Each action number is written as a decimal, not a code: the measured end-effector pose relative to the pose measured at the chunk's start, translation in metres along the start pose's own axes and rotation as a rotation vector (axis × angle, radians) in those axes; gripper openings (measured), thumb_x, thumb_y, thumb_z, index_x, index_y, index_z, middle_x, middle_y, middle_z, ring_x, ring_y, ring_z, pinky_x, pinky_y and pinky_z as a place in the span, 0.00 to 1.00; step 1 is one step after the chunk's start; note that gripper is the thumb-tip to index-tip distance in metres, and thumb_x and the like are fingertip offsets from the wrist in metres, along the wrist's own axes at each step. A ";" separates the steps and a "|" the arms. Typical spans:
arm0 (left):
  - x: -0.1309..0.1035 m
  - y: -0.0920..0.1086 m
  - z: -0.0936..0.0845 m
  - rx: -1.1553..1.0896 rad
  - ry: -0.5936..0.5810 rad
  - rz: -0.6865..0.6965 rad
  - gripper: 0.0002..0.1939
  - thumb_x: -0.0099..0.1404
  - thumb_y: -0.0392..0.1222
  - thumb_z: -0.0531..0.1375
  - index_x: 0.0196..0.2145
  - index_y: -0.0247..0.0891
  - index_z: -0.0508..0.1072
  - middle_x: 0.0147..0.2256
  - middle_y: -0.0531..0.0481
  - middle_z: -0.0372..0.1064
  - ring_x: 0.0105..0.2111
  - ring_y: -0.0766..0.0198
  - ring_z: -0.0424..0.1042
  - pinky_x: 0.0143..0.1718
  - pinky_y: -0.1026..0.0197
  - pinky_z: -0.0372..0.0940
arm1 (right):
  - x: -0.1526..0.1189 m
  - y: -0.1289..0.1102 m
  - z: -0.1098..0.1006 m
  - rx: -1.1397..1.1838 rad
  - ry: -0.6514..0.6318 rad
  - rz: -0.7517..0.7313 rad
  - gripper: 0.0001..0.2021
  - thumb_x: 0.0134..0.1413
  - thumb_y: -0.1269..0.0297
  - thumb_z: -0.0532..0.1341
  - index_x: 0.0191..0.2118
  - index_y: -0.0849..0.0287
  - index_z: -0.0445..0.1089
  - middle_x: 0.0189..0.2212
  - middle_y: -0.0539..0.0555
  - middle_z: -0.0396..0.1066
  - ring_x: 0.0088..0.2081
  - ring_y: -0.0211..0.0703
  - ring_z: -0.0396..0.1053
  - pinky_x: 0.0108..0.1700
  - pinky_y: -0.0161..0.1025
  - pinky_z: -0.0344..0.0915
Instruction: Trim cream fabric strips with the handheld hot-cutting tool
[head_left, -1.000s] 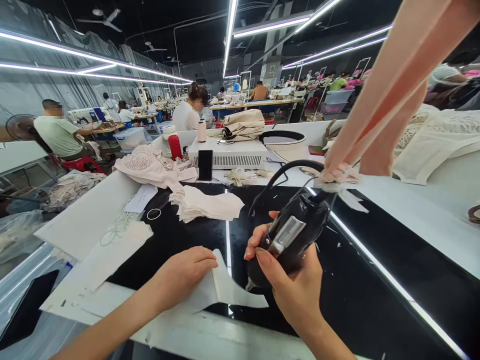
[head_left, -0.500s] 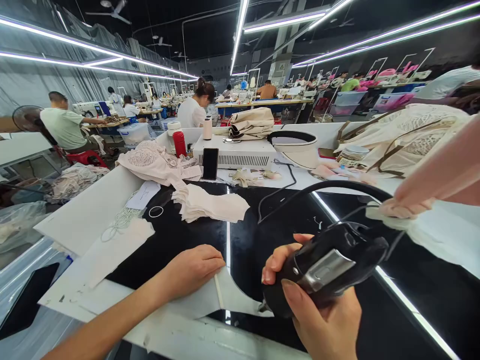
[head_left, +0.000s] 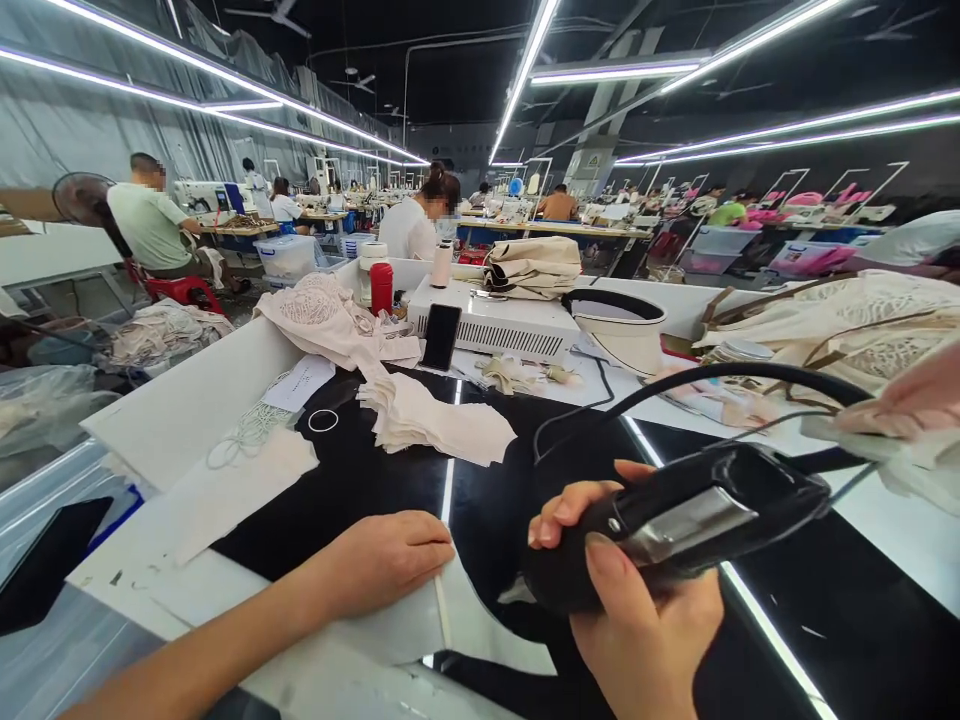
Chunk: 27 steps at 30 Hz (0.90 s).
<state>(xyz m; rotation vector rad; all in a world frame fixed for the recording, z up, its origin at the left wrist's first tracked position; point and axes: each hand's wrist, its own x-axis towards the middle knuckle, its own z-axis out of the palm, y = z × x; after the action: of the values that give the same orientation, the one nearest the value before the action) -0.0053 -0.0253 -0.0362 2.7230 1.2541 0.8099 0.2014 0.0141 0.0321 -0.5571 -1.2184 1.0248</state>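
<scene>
My right hand is wrapped round a black corded power tool with a silver plate on its side, held tilted above the black tabletop. A thick black cable arches from it toward the right. The tool's nose points left, near the curved edge of a thin white sheet. Fingers together and bent, my left hand presses on this sheet, with a narrow pale strip running out below the fingertips, which are partly hidden. Another person's hand grips pale fabric at the right.
Beyond my hands lie a stack of cream fabric pieces, a white ring and a phone. A white box, a red bottle and a sun visor stand behind. Lace garments lie left. Other people sit farther back.
The view has shifted a little. The tool has swung so its body lies flatter, and its nose is lifted away from the white sheet's tip. The other person's hand has moved right and lower.
</scene>
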 end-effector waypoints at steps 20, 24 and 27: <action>0.000 -0.002 0.010 0.054 0.020 -0.006 0.11 0.78 0.36 0.53 0.47 0.35 0.76 0.48 0.45 0.76 0.47 0.61 0.77 0.48 0.62 0.75 | 0.023 0.037 0.033 0.090 -0.004 -0.034 0.19 0.53 0.62 0.70 0.49 0.50 0.67 0.27 0.45 0.72 0.24 0.39 0.68 0.29 0.42 0.71; -0.001 -0.001 0.010 0.047 0.034 -0.011 0.11 0.77 0.35 0.53 0.47 0.35 0.76 0.48 0.45 0.76 0.46 0.61 0.78 0.47 0.62 0.75 | 0.021 0.040 0.032 0.084 -0.024 -0.029 0.18 0.56 0.63 0.69 0.51 0.48 0.67 0.28 0.45 0.72 0.25 0.39 0.69 0.30 0.42 0.71; -0.001 -0.001 0.009 0.052 0.043 -0.005 0.10 0.77 0.36 0.54 0.47 0.36 0.75 0.48 0.46 0.76 0.46 0.61 0.78 0.48 0.62 0.75 | 0.021 0.040 0.032 0.046 -0.027 -0.036 0.17 0.57 0.64 0.67 0.51 0.48 0.67 0.29 0.45 0.72 0.25 0.39 0.70 0.30 0.42 0.71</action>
<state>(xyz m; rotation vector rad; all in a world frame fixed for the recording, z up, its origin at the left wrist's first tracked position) -0.0021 -0.0237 -0.0447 2.7559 1.3077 0.8518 0.1584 0.0456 0.0195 -0.4848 -1.2212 1.0301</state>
